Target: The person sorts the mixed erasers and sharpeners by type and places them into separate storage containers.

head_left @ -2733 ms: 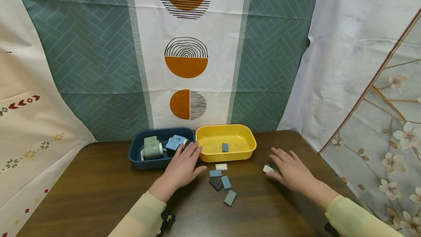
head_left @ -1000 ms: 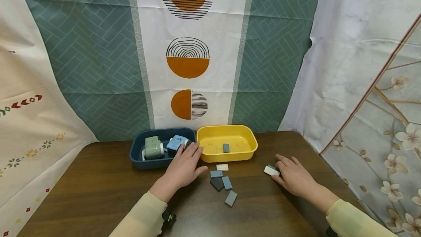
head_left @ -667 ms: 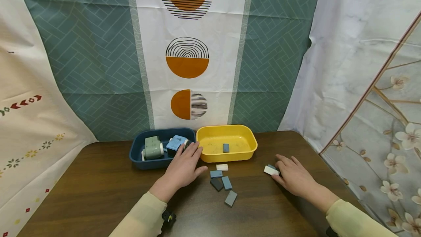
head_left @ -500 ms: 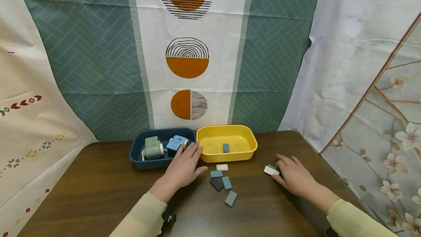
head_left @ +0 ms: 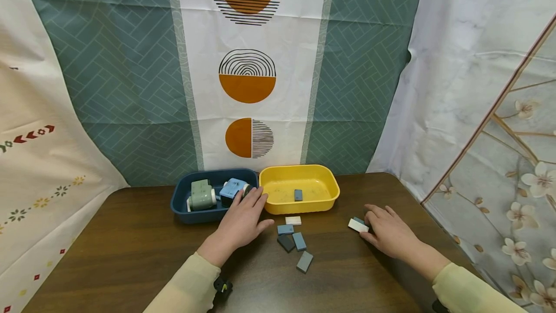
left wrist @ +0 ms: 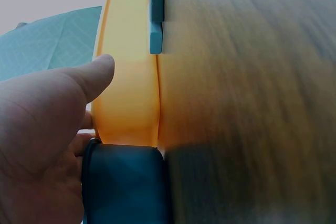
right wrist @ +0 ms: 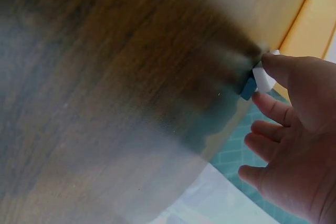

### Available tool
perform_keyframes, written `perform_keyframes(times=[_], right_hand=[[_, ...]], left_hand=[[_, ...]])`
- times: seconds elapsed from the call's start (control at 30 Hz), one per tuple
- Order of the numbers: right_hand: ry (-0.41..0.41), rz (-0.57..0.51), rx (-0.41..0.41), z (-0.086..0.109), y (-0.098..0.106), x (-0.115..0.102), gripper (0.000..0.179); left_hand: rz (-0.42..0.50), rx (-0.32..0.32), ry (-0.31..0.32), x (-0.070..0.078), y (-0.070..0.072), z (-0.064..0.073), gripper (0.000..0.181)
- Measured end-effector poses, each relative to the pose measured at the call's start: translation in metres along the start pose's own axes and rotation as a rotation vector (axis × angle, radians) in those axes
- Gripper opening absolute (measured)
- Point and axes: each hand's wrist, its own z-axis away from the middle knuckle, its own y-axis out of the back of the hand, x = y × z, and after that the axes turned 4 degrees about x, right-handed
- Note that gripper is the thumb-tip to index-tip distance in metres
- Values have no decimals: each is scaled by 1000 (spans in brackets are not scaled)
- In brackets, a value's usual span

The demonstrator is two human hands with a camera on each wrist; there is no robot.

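Note:
My right hand [head_left: 388, 232] is at the right of the table, with thumb and index finger at opposite sides of a white block [head_left: 358, 226] and a blue block [right wrist: 248, 88], pinching the pair. The white block covers part of the blue one; its other fingers are loosely spread. My left hand [head_left: 243, 220] rests by the adjoining rims of a dark blue tray [head_left: 177, 206] and a yellow tray [head_left: 332, 196], fingers extended and thumb apart. It holds nothing. Right of it lie a cream block [head_left: 293, 220], two blue-grey blocks [head_left: 285, 229], a black block [head_left: 285, 243] and a grey block [head_left: 305, 262].
The blue tray holds a green rounded object [head_left: 201, 196] with white ends and a light blue one [head_left: 232, 189], partly behind my left fingers. One blue-grey block [head_left: 298, 195] lies in the yellow tray. Patterned cloths [head_left: 360, 86] hang behind and beside the brown table [head_left: 130, 245].
Since the oldest frame, my right hand has drawn back slightly and its thumb and index finger have come to the white and blue blocks. Over the last second, nothing visibly moves.

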Motion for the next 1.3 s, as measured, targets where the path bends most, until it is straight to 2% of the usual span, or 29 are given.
perform_keyframes(times=[0.63,0.8,1.0,1.3], right_hand=[[-1,29,-17,-7,2,-4,31],[9,48,-31,-9,-1,-1,22],[0,65,-58,-12,-4,3,26],[-2,76,-46,-16,-8,11,25]], left_hand=[[-11,-5,-1,-1,1,-1,81],[-12,-7,-1,-2,0,-1,80],[-5,-4,-5,-1,0,-1,80],[-1,-10,-1,0,0,0,80]])
